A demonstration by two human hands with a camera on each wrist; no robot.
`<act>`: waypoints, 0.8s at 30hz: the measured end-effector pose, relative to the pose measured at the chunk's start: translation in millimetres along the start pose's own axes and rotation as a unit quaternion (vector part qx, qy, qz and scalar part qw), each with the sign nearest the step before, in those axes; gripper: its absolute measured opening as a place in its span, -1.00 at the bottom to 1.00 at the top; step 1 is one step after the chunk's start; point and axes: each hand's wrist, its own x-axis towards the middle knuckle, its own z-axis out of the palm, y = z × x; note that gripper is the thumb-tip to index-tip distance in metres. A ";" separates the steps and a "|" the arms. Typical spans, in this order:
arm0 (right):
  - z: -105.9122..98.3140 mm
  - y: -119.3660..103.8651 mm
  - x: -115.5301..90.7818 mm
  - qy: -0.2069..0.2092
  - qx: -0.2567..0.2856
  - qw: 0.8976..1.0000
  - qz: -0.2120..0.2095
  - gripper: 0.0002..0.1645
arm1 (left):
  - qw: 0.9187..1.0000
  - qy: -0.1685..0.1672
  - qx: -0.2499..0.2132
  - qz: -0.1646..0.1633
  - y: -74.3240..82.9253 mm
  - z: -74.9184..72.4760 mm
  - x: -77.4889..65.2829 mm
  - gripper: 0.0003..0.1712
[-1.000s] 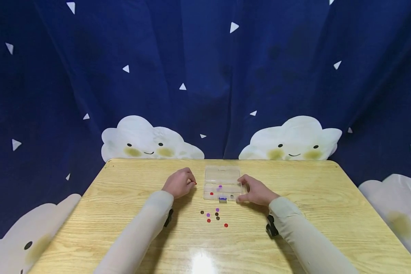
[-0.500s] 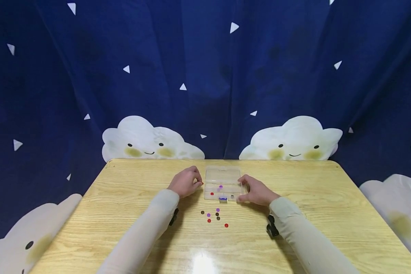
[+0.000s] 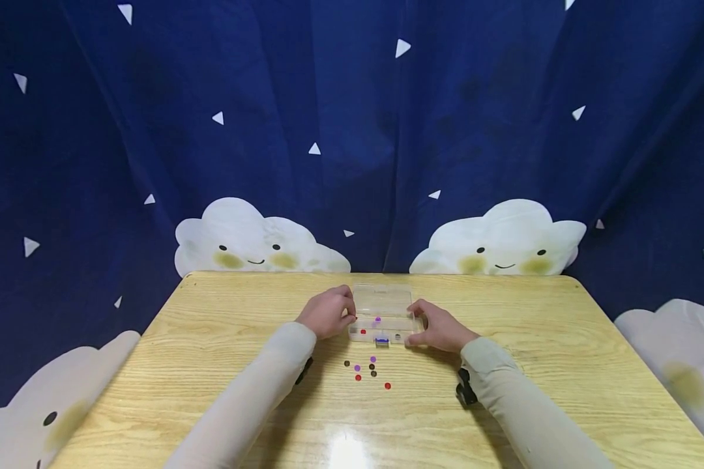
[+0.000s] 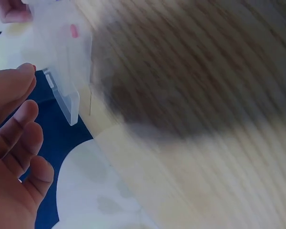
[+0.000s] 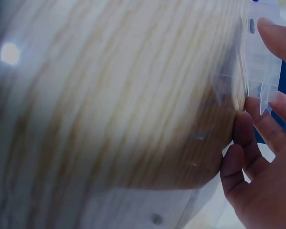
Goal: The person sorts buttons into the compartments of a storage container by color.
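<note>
A clear plastic box (image 3: pixel 387 324) lies on the table with its lid (image 3: pixel 381 298) laid back and a blue latch (image 3: pixel 382 341) at its front. Thumb and index finger of my left hand (image 3: pixel 327 312) pinch a small red disc (image 4: pixel 34 67) over the box's left end; the fingers mostly hide it. My right hand (image 3: pixel 440 327) grips the right end of the box, thumb at the front and fingers towards the back. Inside the box lie a red disc (image 3: pixel 363 332), a purple disc (image 3: pixel 378 319) and a dark disc (image 3: pixel 397 336) in separate places.
In front of the box, several loose discs are scattered on the wooden table (image 3: pixel 223 391): purple (image 3: pixel 373 359), black (image 3: pixel 347 363) and red (image 3: pixel 388 385). A dark blue curtain (image 3: pixel 352 130) with clouds hangs behind the table's far edge.
My left hand has moved right with the red disc, from beside the box to over its left end. The right hand keeps its grip and the loose discs have stayed put.
</note>
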 end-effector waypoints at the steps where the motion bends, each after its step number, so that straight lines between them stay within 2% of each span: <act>1: -0.4 -0.3 -0.2 0.000 0.003 1.000 0.002 -0.19 | 1.000 0.000 0.007 0.006 0.9 -0.1 0.7 -0.93; 7: -1.1 -0.5 -0.8 -0.001 0.006 1.000 0.000 -0.19 | 1.000 -0.004 0.016 0.026 5.7 0.0 4.4 -0.93; 24: -1.5 -0.3 -0.5 -0.001 0.009 1.000 0.000 -0.19 | 1.000 -0.022 0.004 0.021 13.1 10.7 8.4 -0.94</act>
